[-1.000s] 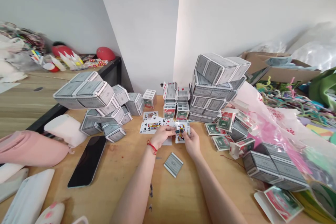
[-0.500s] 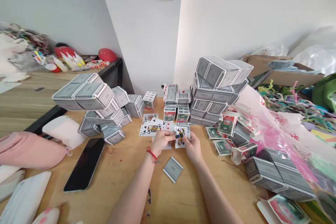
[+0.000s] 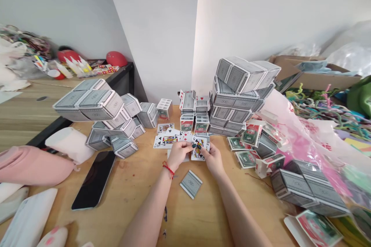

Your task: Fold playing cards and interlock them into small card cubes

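Both hands, left hand (image 3: 179,153) and right hand (image 3: 212,157), are pinching a thin fan of glossy face-up playing cards (image 3: 199,147) by its edges; light, bendy, probably slippery.

Bare table (image 3: 139,197) lies open near the edge — only a face-down deck (image 3: 191,183) and a phone (image 3: 94,179) on it. Stacked card boxes (image 3: 98,115) crowd left, taller ones (image 3: 240,96) right — loose cards (image 3: 166,139) between.

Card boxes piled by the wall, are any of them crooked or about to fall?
Yes. The top boxes of the right stack sit tilted and poke out past those below. On the left, a big block of boxes leans out over a jumbled pile. Loose open packs lie scattered beside the right stack.
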`<state>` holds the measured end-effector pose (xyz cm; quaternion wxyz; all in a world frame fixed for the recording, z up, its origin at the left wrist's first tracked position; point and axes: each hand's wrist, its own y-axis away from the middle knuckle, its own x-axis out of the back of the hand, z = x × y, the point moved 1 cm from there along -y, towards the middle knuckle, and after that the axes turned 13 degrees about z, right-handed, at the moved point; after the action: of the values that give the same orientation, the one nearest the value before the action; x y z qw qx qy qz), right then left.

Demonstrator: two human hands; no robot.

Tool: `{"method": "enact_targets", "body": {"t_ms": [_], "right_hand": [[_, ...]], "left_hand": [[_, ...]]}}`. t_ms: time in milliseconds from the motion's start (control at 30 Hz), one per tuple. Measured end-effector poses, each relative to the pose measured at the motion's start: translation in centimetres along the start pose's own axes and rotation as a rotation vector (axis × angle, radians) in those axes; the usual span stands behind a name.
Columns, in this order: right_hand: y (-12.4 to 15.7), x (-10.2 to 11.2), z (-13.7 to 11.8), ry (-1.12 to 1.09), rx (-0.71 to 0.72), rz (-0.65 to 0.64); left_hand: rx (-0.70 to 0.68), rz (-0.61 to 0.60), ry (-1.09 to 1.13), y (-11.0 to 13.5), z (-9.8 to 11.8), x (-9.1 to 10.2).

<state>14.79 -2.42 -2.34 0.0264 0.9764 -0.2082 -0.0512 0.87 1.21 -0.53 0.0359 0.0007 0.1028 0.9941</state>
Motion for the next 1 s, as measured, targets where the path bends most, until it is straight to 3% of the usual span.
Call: {"method": "enact_targets", "body": {"t_ms": [533,733,1000], "right_hand": [[0.1,-0.3,0.1,0.016,0.007,-0.034],[0.9,-1.0,-0.5,-0.051,-0.108,-0.123],[1.3,-1.2,-1.4,-0.043,-0.082,-0.165]], "left_hand": [[-0.368,0.302,-0.283,2.0,0.6,-1.7],[-0.356,0.334,-0.337,1.9,0.8,-1.5],[-0.298,0.383,-0.349,1.5,0.8,-1.3]]}}
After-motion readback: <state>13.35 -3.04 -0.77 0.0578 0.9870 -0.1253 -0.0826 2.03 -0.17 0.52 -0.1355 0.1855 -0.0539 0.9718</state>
